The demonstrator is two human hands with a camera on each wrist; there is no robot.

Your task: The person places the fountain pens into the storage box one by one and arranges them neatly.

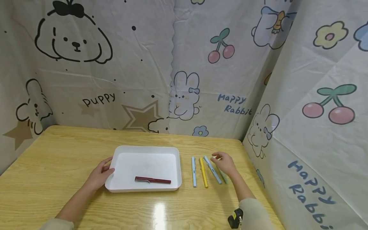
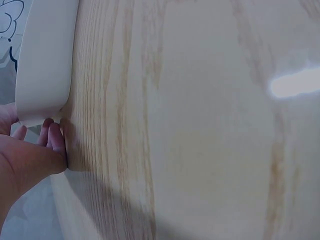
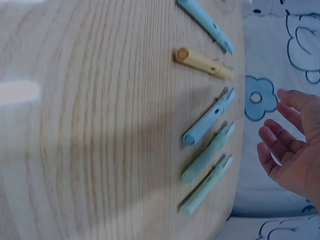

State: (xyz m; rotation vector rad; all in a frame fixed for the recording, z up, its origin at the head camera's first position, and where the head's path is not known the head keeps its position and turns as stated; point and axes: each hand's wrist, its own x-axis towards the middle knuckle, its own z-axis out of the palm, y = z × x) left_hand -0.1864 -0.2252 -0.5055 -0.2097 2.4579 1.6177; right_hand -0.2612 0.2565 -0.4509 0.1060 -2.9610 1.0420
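Observation:
A white rectangular tray (image 1: 143, 163) stands on the table, with a capped dark red pen (image 1: 153, 180) lying in it. My left hand (image 1: 98, 176) grips the tray's left side, thumb at the rim; the left wrist view shows fingers by the tray's lower corner. Right of the tray lie a light blue pen (image 1: 194, 172), a yellow pen (image 1: 203, 173) and a second light blue pen (image 1: 213, 171). Two pale green pens, an upper one (image 3: 208, 152) and a lower one (image 3: 206, 185), appear in the right wrist view. Above them hovers my right hand (image 1: 225, 163), fingers loosely bent, holding nothing.
The wooden table (image 1: 115, 210) has a bright reflection near its front. A printed cloth (image 1: 138, 64) hangs behind it and along both sides. On the right sleeve sits a small black and yellow device (image 1: 236, 218).

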